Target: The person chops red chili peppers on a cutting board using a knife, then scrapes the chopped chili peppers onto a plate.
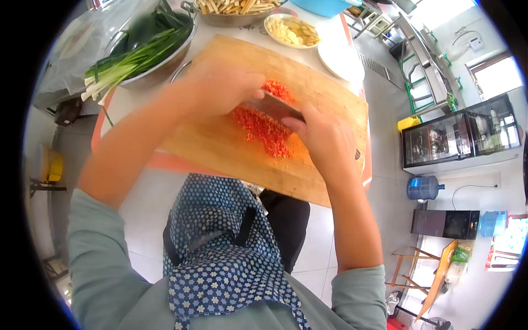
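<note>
A wide-bladed kitchen knife (277, 106) lies across finely chopped red chili (264, 128) on a wooden cutting board (214, 152). My left hand (225, 88), blurred, grips the far-left end of the knife. My right hand (326, 128) holds the opposite end, with thumb and fingers on either side of the blade. The handle is hidden by a hand; I cannot tell which. Chopped bits lie on both sides of the blade, with another heap of red chili (279, 90) beyond it.
Behind the board stand a metal bowl (159, 68) of scallions and dark green vegetables, a pan of pale strips (237, 7), a bowl of pale slices (292, 33) and a white plate (341, 60). The table's pink edge (181, 163) shows below the board's near left side.
</note>
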A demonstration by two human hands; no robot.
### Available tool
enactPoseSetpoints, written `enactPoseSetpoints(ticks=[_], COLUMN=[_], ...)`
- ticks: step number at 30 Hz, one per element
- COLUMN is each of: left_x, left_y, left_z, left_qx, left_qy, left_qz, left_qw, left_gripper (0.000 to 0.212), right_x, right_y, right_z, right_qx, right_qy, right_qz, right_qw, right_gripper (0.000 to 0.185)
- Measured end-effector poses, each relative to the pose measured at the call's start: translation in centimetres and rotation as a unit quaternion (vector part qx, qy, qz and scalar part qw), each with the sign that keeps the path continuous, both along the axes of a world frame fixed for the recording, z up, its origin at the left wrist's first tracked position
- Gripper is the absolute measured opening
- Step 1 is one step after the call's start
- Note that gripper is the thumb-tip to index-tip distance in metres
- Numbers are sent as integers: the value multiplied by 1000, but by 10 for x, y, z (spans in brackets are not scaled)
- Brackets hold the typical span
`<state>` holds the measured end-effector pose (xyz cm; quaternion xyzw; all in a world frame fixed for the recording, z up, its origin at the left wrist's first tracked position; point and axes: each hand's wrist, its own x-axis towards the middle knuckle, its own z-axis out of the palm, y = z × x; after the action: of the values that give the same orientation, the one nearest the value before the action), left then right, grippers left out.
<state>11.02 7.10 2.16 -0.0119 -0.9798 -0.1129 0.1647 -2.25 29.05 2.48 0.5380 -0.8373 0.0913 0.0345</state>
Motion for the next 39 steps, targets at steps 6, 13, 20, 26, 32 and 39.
enactPoseSetpoints(ticks=[6,13,20,26,32,39], left_x=[-27,6,9,10,12,12], left_y=[18,13,-2,8,9,6], left_z=[24,-11,-13,-1,-21,-23], left_qx=[-117,-76,45,9,20,30], left_qy=[35,31,73,63,68,106], left_qz=[-94,-13,34,3,2,17], left_qw=[988,997,996,998,998,994], left_gripper=[17,18,18,19,19,13], right_x=[-16,-7,-8,-1,1,-2], right_y=[24,10,-12,4,3,-3], right_z=[-18,12,43,40,33,45], right_qx=[-142,-18,26,32,41,40], right_qy=[-100,-33,35,38,54,66], right_qz=[9,57,45,32,36,63], right_qw=[985,998,998,998,997,995], right_gripper=[35,37,39,37,36,35])
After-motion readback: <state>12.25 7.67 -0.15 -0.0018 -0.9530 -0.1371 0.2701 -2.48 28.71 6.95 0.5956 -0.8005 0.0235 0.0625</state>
